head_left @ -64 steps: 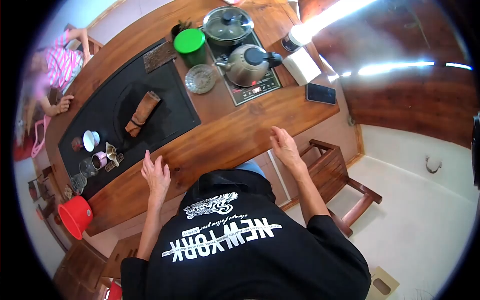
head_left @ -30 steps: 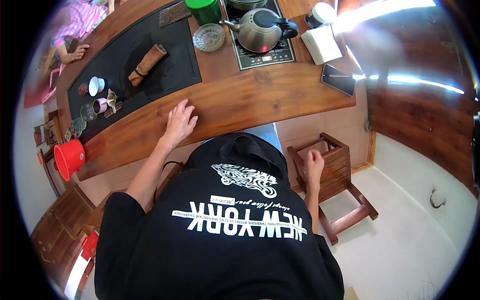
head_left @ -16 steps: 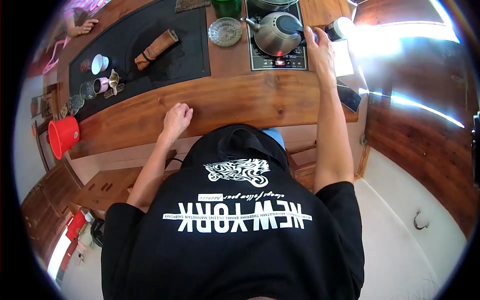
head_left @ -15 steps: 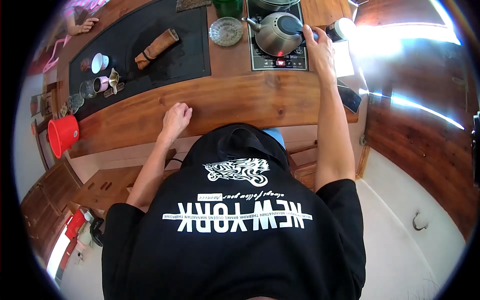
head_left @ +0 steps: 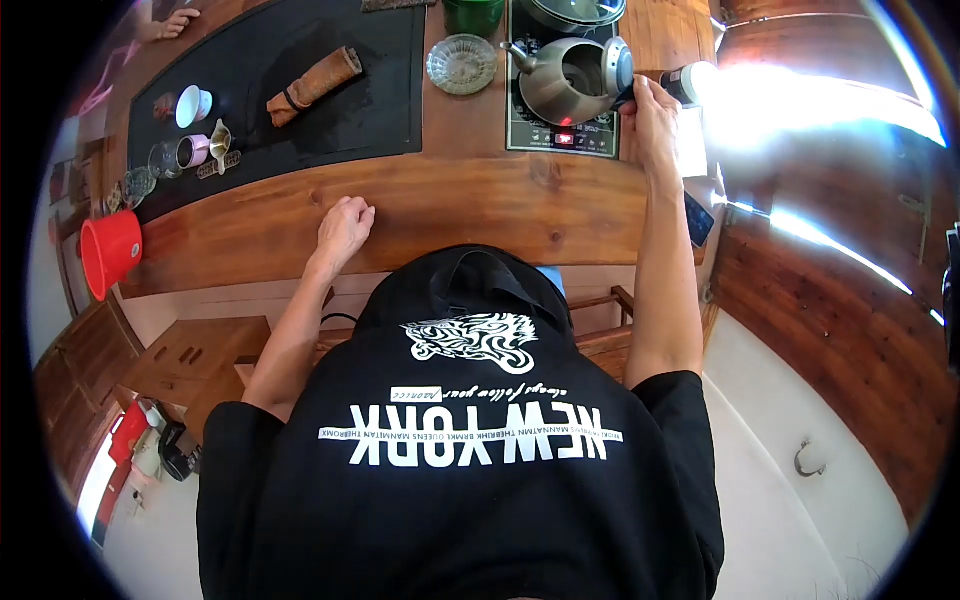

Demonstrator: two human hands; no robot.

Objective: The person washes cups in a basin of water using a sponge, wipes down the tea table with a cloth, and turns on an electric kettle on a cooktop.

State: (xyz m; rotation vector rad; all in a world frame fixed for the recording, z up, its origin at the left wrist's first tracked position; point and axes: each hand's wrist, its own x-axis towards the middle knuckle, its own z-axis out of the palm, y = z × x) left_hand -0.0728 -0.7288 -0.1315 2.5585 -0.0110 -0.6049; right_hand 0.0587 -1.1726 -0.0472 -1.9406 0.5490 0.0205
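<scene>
A steel kettle (head_left: 553,98) stands on a black induction cooker (head_left: 562,142) with a red light lit, its spout pointing left. Its lid (head_left: 619,68) is tipped up on the right side, so the round opening shows. My right hand (head_left: 655,125) is closed at the kettle's dark handle, right beside the raised lid; the fingertips are partly hidden. My left hand (head_left: 345,232) rests in a loose fist on the wooden table's front edge (head_left: 440,215), holding nothing. Left of the kettle sits a clear glass dish (head_left: 461,65).
A rolled brown cloth (head_left: 315,86) lies on the black tray (head_left: 385,125). Small cups, including a white cup (head_left: 194,106), stand at its left. A red bucket (head_left: 111,252) is at the table's left end. A phone (head_left: 698,220) lies at the right. Another person's hand (head_left: 173,24) rests far left.
The kettle's lid has come up from its closed place and now stands tilted to the right under my right hand. My left hand stays on the table edge. The view has shifted slightly.
</scene>
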